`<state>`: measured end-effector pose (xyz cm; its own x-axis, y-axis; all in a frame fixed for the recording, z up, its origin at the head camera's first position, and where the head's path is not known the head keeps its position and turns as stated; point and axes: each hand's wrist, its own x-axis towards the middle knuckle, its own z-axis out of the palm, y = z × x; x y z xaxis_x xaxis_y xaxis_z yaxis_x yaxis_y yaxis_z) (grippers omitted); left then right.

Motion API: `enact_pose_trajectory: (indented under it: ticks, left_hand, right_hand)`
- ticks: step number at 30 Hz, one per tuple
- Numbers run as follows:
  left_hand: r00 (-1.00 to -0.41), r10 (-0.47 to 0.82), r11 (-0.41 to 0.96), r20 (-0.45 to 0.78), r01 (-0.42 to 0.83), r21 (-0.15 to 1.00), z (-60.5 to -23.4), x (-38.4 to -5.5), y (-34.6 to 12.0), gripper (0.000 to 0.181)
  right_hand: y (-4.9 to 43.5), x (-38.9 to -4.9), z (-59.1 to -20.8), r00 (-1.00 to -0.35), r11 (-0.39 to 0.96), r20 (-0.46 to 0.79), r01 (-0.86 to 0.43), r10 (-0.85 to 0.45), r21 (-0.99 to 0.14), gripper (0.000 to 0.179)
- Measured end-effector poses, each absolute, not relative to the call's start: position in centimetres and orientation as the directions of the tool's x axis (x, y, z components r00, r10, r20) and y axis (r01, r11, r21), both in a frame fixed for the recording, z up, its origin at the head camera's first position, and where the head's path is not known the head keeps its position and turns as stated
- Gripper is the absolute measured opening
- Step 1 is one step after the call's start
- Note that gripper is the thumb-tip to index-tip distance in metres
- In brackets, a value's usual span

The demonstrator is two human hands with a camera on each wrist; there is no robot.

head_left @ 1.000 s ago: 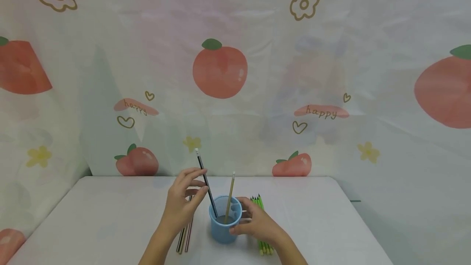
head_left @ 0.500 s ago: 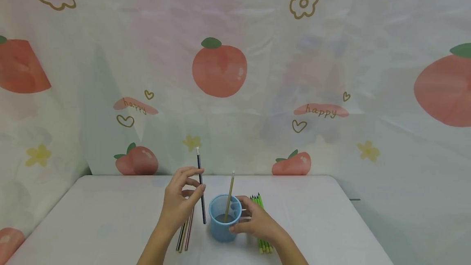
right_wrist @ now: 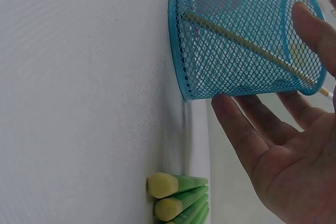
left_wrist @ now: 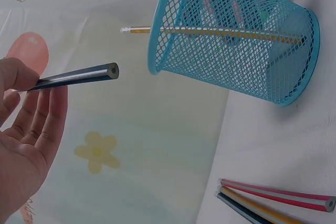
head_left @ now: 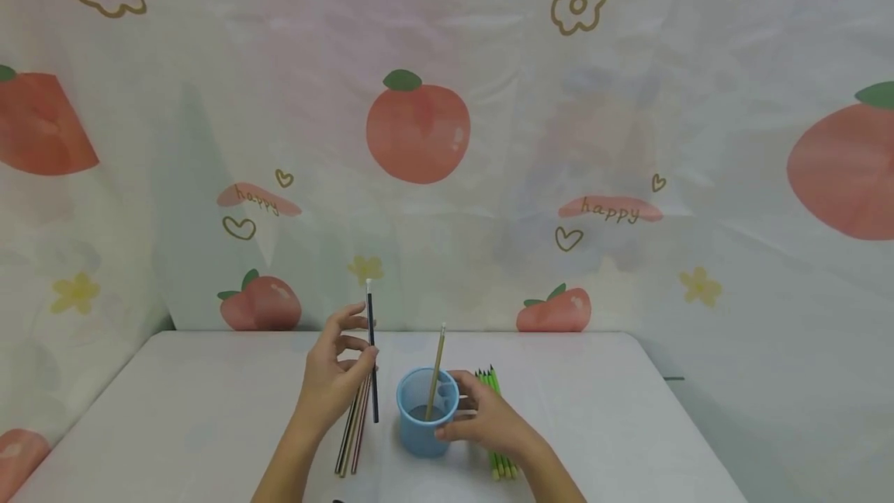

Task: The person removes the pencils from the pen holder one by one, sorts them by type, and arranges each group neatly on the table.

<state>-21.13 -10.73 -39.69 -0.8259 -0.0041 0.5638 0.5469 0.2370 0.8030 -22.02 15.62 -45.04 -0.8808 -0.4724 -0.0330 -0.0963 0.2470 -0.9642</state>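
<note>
My left hand (head_left: 328, 383) pinches a dark striped pencil (head_left: 373, 390) between thumb and fingers. That pencil stands nearly upright, white eraser up, left of a blue mesh pencil cup (head_left: 422, 441) and apart from it. In the left wrist view, the lower end of the dark pencil (left_wrist: 100, 73) points toward the cup's side. My right hand (head_left: 492, 421) holds the cup from the right, with the thumb (right_wrist: 312, 27) near the rim and fingers along the mesh wall. One yellow pencil (head_left: 436, 375) leans inside the cup, eraser end up.
Several striped pencils (head_left: 349, 449) lie side by side on the white table (head_left: 174, 425), left of the cup. Several green pencils (head_left: 504, 466) lie to its right, partly behind my right hand. A patterned curtain (head_left: 447, 254) hangs behind the table.
The dark pencil was inside the cup a second ago. My left hand has lifted it out and moved it left, turning it more upright. The right hand and cup have stayed put.
</note>
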Motion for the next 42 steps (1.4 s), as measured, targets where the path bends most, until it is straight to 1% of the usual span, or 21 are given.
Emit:
enact_pose_trajectory:
  ticks: [8, 16, 23, 32, 42]
  left_hand:
    - [-0.862, -0.013, 0.196, 0.506, 0.494, 0.847, -39.3, -21.4, -12.2, 0.061]
    - [-0.909, -0.028, 0.192, 0.416, 0.403, 0.895, -39.2, -21.7, -13.6, 0.057]
    - [-0.915, -0.036, 0.188, 0.401, 0.388, 0.902, -39.3, -22.0, -14.2, 0.057]
    - [-0.954, -0.033, 0.259, 0.296, 0.278, 0.925, -39.8, -22.1, -15.0, 0.057]
    - [-0.978, -0.036, 0.307, 0.205, 0.184, 0.934, -40.9, -22.4, -15.3, 0.055]
  right_hand:
    - [15.6, -22.0, -44.9, -0.880, 0.250, -0.031, -0.101, -0.473, -0.963, 0.074]
    - [15.6, -22.1, -45.0, -0.881, 0.252, -0.026, -0.106, -0.472, -0.962, 0.074]
    - [15.6, -22.2, -44.7, -0.882, 0.248, -0.030, -0.100, -0.469, -0.963, 0.075]
    - [15.6, -22.1, -45.0, -0.880, 0.243, -0.032, -0.097, -0.475, -0.965, 0.072]
    - [15.6, -22.2, -45.3, -0.879, 0.239, -0.033, -0.093, -0.476, -0.967, 0.071]
